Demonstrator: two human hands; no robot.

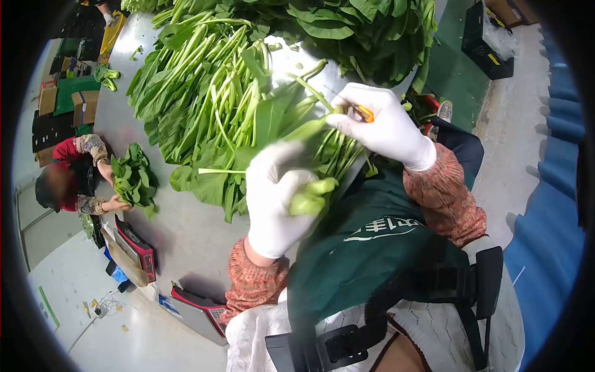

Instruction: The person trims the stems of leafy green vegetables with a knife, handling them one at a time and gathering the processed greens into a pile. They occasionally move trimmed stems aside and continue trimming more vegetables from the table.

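Note:
My left hand [276, 201], in a white glove, is closed around pale green leafy-vegetable stalks [310, 197], their thick ends poking out toward my apron; its fingers are slightly blurred. Just up and to the right, my gloved right hand [384, 121] pinches one leafy green stem [313, 93] between thumb and fingers. That hand also grips a small tool with an orange handle [365, 113]; its working end is hidden. Under and beyond both hands spreads a big heap of leafy greens [204, 93], with long stalks lying in several directions.
A metal table [186, 232] carries the greens. Across it, a person in a red top [65, 152] handles a green bunch [135, 178]. Two red-edged scales [133, 245] [201, 309] line the near left edge. A black crate [486, 43] stands on the floor at right.

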